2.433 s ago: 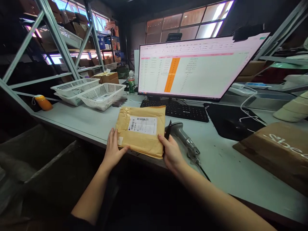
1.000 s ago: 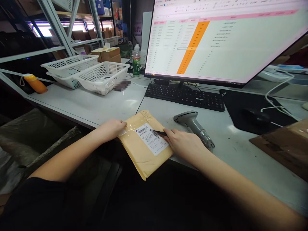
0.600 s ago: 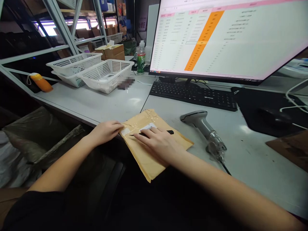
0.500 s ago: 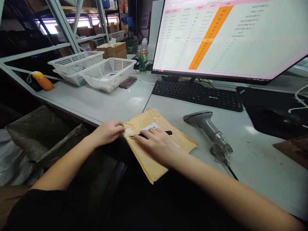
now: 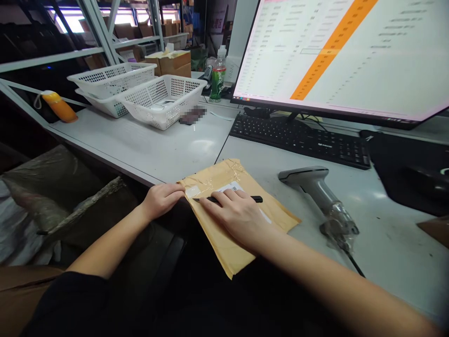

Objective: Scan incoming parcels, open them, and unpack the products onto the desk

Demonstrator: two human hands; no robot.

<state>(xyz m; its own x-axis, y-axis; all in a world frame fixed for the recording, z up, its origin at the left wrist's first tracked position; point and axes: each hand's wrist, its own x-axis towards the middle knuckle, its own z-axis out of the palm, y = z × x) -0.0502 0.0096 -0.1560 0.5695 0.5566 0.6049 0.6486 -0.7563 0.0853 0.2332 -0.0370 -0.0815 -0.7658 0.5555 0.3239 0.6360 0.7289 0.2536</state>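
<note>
A yellow padded envelope (image 5: 224, 238) with a white shipping label (image 5: 229, 187) lies at the near edge of the grey table (image 5: 140, 150), partly overhanging it. My left hand (image 5: 162, 199) pinches the envelope's left corner, fingers closed. My right hand (image 5: 238, 216) rests on the envelope over the label and holds a black pen (image 5: 257, 199), its tip against the envelope near the label. A grey handheld barcode scanner (image 5: 317, 194) lies on the table just right of the envelope.
A large monitor (image 5: 351, 56) showing a spreadsheet stands behind a black keyboard (image 5: 301, 138). White plastic baskets (image 5: 161, 100) sit at the back left, with a green bottle (image 5: 217, 77), a cardboard box (image 5: 173, 61), metal shelving (image 5: 94, 28) and an orange object (image 5: 59, 106).
The envelope has been turned and pulled to the table edge. My right hand moved from its side onto the label with the pen. The view has drawn closer.
</note>
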